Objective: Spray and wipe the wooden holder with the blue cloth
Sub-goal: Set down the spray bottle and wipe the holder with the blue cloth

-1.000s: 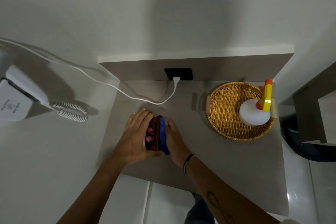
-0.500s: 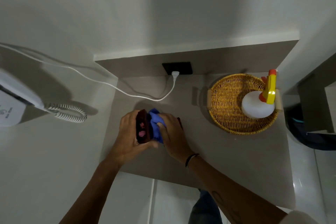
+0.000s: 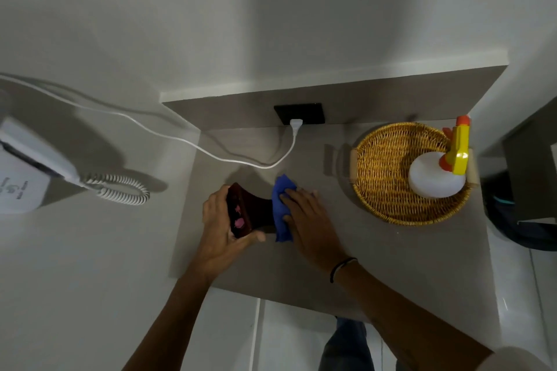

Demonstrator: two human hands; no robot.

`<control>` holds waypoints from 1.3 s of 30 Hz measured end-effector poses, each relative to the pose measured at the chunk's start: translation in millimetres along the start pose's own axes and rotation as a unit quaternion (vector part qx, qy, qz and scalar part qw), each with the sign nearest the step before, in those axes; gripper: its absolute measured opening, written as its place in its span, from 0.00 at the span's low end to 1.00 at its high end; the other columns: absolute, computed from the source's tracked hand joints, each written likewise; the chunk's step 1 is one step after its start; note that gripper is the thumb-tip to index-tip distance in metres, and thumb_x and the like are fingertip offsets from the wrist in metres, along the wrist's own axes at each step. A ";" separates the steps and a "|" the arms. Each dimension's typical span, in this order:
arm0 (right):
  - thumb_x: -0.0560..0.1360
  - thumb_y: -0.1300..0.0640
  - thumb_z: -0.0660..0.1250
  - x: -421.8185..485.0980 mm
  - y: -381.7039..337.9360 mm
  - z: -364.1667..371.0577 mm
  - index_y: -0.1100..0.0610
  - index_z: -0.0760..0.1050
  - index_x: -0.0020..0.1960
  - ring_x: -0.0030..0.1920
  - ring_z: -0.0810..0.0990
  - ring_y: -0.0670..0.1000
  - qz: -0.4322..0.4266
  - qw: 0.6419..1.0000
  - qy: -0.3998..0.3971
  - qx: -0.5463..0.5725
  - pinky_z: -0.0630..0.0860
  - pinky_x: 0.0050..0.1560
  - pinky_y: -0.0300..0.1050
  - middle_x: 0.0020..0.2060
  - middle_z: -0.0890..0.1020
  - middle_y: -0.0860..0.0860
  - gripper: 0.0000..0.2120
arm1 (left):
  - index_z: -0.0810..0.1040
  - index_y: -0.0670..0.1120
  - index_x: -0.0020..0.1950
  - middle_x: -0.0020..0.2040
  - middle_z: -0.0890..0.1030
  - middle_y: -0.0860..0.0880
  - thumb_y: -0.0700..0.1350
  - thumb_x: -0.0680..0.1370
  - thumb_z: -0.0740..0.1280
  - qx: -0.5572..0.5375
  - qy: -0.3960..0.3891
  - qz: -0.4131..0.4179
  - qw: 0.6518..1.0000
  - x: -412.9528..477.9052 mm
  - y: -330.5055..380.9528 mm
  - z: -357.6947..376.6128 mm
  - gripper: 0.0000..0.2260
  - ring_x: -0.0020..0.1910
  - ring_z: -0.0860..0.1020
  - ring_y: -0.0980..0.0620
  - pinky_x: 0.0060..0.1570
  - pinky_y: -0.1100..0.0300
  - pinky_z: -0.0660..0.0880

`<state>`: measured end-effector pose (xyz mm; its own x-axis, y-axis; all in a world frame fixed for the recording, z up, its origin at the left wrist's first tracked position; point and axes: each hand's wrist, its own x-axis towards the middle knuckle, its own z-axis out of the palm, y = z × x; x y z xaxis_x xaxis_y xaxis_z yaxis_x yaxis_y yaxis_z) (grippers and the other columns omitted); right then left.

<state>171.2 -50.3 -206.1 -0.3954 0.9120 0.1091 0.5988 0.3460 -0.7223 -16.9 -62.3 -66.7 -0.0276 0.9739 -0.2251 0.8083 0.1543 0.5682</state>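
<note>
A dark wooden holder (image 3: 253,211) with pink marks on its face lies tipped on the grey counter (image 3: 376,256). My left hand (image 3: 220,229) grips its left end, thumb under it. A blue cloth (image 3: 281,208) is pressed against the holder's right side by my right hand (image 3: 307,220), fingers flat on the cloth. A white spray bottle (image 3: 434,175) with a yellow and orange trigger stands in the wicker basket (image 3: 388,178) to the right, apart from both hands.
A white cable (image 3: 211,153) runs from a black wall socket (image 3: 300,114) across the counter's back to a white wall-mounted unit (image 3: 27,172) with a coiled cord at left. A dark cabinet stands at the right. The counter's front edge is just below my wrists.
The holder has been tipped further over, showing more of its dark side. My right hand and the cloth slid to the right along it. The camera view shifted slightly.
</note>
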 end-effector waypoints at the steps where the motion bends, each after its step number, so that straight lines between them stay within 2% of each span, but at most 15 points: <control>1: 0.87 0.52 0.51 3.6 -10.2 1.9 0.59 0.68 0.77 0.78 0.69 0.58 -0.014 0.999 0.021 0.034 0.55 0.82 0.60 0.75 0.74 0.55 0.23 | 0.63 0.43 0.78 0.64 0.68 0.49 0.72 0.61 0.72 -0.001 0.002 -0.007 1.000 2.3 2.7 -1.1 0.54 0.66 0.66 0.47 0.65 0.46 0.72; 4: 0.88 0.51 0.49 13.8 -43.0 8.6 0.56 0.64 0.79 0.78 0.67 0.52 -0.058 0.989 0.068 0.121 0.53 0.83 0.53 0.77 0.70 0.50 0.22 | 0.67 0.43 0.74 0.61 0.70 0.49 0.76 0.61 0.70 0.020 0.001 0.004 1.000 5.7 5.9 -3.6 0.51 0.61 0.67 0.48 0.65 0.41 0.71; 7: 0.87 0.53 0.52 11.0 -39.9 7.6 0.54 0.60 0.81 0.78 0.66 0.51 -0.084 0.990 0.068 0.096 0.52 0.83 0.50 0.79 0.67 0.48 0.23 | 0.67 0.45 0.74 0.60 0.70 0.50 0.79 0.61 0.69 0.020 -0.007 0.004 1.000 5.3 4.6 -4.8 0.52 0.61 0.67 0.49 0.64 0.39 0.71; 9: 0.86 0.52 0.55 6.1 -17.9 5.1 0.55 0.62 0.81 0.78 0.67 0.54 -0.060 0.995 0.051 0.056 0.57 0.82 0.54 0.79 0.68 0.49 0.24 | 0.64 0.45 0.76 0.62 0.68 0.50 0.73 0.61 0.72 0.022 -0.009 -0.003 1.000 3.9 4.0 -3.4 0.52 0.64 0.67 0.47 0.64 0.37 0.73; 12: 0.86 0.54 0.58 -3.0 14.6 4.1 0.57 0.66 0.79 0.77 0.68 0.57 0.020 0.999 0.022 0.024 0.64 0.77 0.61 0.77 0.71 0.53 0.22 | 0.61 0.45 0.79 0.66 0.67 0.50 0.74 0.61 0.73 0.023 -0.023 -0.005 0.999 1.3 9.0 -1.5 0.56 0.67 0.66 0.45 0.67 0.39 0.73; 14: 0.85 0.58 0.60 0.8 13.8 4.7 0.58 0.71 0.76 0.72 0.72 0.59 0.049 0.997 0.034 0.055 0.69 0.73 0.61 0.72 0.76 0.55 0.19 | 0.61 0.44 0.80 0.67 0.67 0.48 0.72 0.61 0.73 0.025 -0.021 -0.001 0.999 3.1 14.2 0.5 0.55 0.68 0.65 0.45 0.68 0.39 0.72; 16: 0.83 0.60 0.60 14.1 -8.0 2.1 0.58 0.77 0.65 0.60 0.79 0.57 0.031 0.990 0.072 0.116 0.76 0.62 0.61 0.59 0.82 0.54 0.13 | 0.61 0.43 0.80 0.69 0.68 0.45 0.72 0.60 0.72 0.023 -0.017 -0.020 0.999 6.1 19.5 -0.8 0.56 0.70 0.65 0.44 0.69 0.38 0.71; 18: 0.81 0.59 0.57 28.0 -35.8 -0.9 0.59 0.76 0.54 0.47 0.79 0.55 -0.004 0.972 0.114 0.207 0.77 0.52 0.58 0.47 0.79 0.53 0.09 | 0.62 0.42 0.79 0.69 0.69 0.42 0.77 0.57 0.71 0.027 -0.019 -0.026 0.999 8.4 23.6 -4.3 0.61 0.70 0.66 0.43 0.70 0.39 0.69; 19: 0.82 0.56 0.56 30.9 -47.5 -1.6 0.60 0.74 0.57 0.50 0.79 0.55 -0.013 0.960 0.122 0.252 0.77 0.56 0.54 0.51 0.78 0.53 0.11 | 0.63 0.42 0.79 0.69 0.69 0.42 0.80 0.55 0.69 0.029 -0.020 -0.025 0.999 8.4 24.4 -5.6 0.63 0.69 0.66 0.42 0.70 0.40 0.69; 21: 0.85 0.48 0.53 27.4 -60.8 -0.7 0.56 0.69 0.72 0.64 0.77 0.53 -0.015 0.951 0.115 0.285 0.71 0.70 0.45 0.65 0.76 0.50 0.20 | 0.64 0.41 0.78 0.69 0.70 0.42 0.77 0.56 0.70 0.031 -0.016 -0.025 0.999 5.6 23.8 -6.0 0.60 0.69 0.66 0.43 0.71 0.39 0.67; 23: 0.87 0.44 0.48 17.0 -54.5 2.5 0.53 0.65 0.77 0.70 0.73 0.51 -0.018 0.965 0.100 0.241 0.66 0.75 0.45 0.71 0.73 0.49 0.24 | 0.64 0.41 0.78 0.68 0.70 0.42 0.72 0.59 0.70 0.032 -0.012 -0.025 0.999 2.2 22.7 -3.7 0.55 0.68 0.66 0.43 0.70 0.38 0.67; 26: 0.87 0.44 0.45 4.4 -23.2 5.9 0.52 0.63 0.80 0.76 0.69 0.52 0.000 0.993 0.052 0.107 0.63 0.79 0.54 0.76 0.71 0.48 0.25 | 0.62 0.40 0.79 0.68 0.69 0.42 0.75 0.57 0.71 0.034 -0.010 -0.029 0.999 -1.5 20.2 -1.0 0.59 0.68 0.66 0.44 0.69 0.38 0.69; 30: 0.86 0.47 0.51 -3.4 13.6 2.3 0.53 0.63 0.80 0.77 0.67 0.56 0.016 1.000 0.003 0.002 0.64 0.78 0.61 0.78 0.70 0.50 0.25 | 0.61 0.43 0.79 0.66 0.67 0.49 0.73 0.59 0.72 0.032 -0.005 -0.012 0.999 -4.2 16.9 4.7 0.57 0.67 0.65 0.47 0.68 0.39 0.71; 34: 0.85 0.52 0.58 -0.8 32.3 -4.4 0.56 0.68 0.77 0.69 0.73 0.58 0.076 0.997 0.007 0.013 0.71 0.72 0.56 0.73 0.75 0.54 0.21 | 0.60 0.45 0.80 0.68 0.64 0.54 0.75 0.60 0.73 0.041 0.004 0.006 0.999 -1.0 17.9 9.7 0.57 0.68 0.62 0.53 0.72 0.43 0.68; 39: 0.82 0.62 0.64 8.1 38.0 -16.1 0.62 0.75 0.60 0.49 0.78 0.64 0.128 0.991 0.047 -0.004 0.73 0.51 0.56 0.52 0.81 0.61 0.08 | 0.64 0.50 0.76 0.63 0.69 0.54 0.82 0.57 0.68 0.044 0.053 -0.028 0.997 -1.8 21.5 17.4 0.56 0.63 0.65 0.54 0.69 0.48 0.68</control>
<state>201.9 -26.2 -221.6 -0.1644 0.9863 -0.0135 0.6771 0.1029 -0.7287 10.8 -63.6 -67.8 -0.1318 0.9770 -0.1674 0.8517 0.1981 0.4852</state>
